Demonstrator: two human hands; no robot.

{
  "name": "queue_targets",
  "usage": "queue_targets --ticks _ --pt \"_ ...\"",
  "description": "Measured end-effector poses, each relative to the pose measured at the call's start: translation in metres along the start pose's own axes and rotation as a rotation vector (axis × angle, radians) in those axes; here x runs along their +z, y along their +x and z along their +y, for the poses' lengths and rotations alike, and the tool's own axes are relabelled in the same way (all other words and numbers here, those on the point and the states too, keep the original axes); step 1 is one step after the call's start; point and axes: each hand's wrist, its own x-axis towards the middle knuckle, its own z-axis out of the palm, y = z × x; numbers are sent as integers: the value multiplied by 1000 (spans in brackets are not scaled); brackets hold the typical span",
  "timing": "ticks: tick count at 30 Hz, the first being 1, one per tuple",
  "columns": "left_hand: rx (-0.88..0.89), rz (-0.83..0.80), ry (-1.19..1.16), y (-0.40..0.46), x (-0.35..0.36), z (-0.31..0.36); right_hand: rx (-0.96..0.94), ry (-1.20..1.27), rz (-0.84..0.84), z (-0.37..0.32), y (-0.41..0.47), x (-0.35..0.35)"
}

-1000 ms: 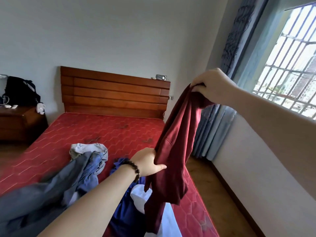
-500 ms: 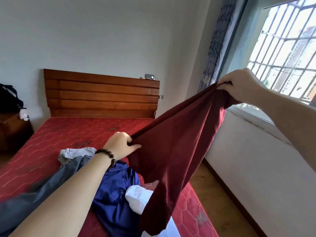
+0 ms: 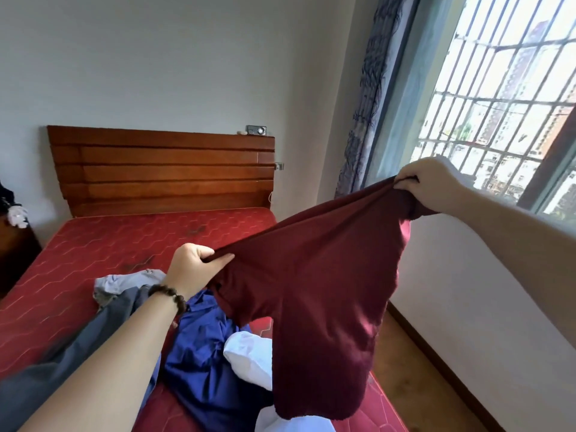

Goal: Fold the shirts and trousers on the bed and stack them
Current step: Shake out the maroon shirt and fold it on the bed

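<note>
Maroon shirt point(image 3: 324, 294) held up in the air over the right side of the bed point(image 3: 103, 244), stretched between both hands, lower part hanging down past the mattress edge. Left hand point(image 3: 193, 269), low and central, curled round one bunched edge, thumb on top of the cloth; bead bracelet point(image 3: 170, 296) on that wrist. Right hand point(image 3: 430, 187), higher and nearer the window point(image 3: 498, 98), fist closed round the other bunched end. Top edge pulled fairly taut, running up from left to right. Below, lying unfolded on the mattress: blue garment point(image 3: 202, 363) under the left forearm, white garment point(image 3: 249, 360) just beside it and partly behind the shirt, grey trousers point(image 3: 78, 347) to the left, pale grey garment point(image 3: 124, 280) behind them. Wooden headboard point(image 3: 162, 169) against the far wall, small box point(image 3: 256, 130) on its top. Curtain point(image 3: 367, 98) beside the window.
</note>
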Motion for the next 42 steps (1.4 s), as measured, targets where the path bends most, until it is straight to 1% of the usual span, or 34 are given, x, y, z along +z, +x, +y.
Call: queue_targets --ticks 3,9,11,14,16,18,20,26,30,32,35,36,39,42 --pt "-4 -36 -80 -2 13 -3 46 12 -80 22 -12 14" --pt "10 -148 -103 -4 32 1 7 -3 -208 66 -46 20" --pt "28 -135 -113 -6 43 12 4 14 -201 83 -58 18" --pt "69 -65 -92 -8 64 35 33 111 -173 115 -74 15" --pt "72 -86 -87 -9 81 52 46 148 -182 143 -81 12" --pt "72 -111 -72 -9 102 71 31 89 -207 176 -85 8" --pt "71 -95 -74 -11 128 91 17 16 -224 212 -90 1" --pt "-58 -32 -169 -33 216 140 -44 111 -304 313 -109 -23" --pt "-150 -28 -251 -51 256 153 -61 130 -379 357 -98 -22" --pt "-198 9 -314 -57 264 151 -40 211 -393 369 -90 -16" --pt "-262 59 -360 -61 270 143 117 482 -392 377 -73 0" --pt "-277 80 -373 -60 271 140 148 535 -370 376 -66 9" --pt "-316 139 -368 -50 273 125 163 590 -284 368 -45 40" --pt "-340 180 -345 -34 279 109 182 649 -245 361 -25 69"
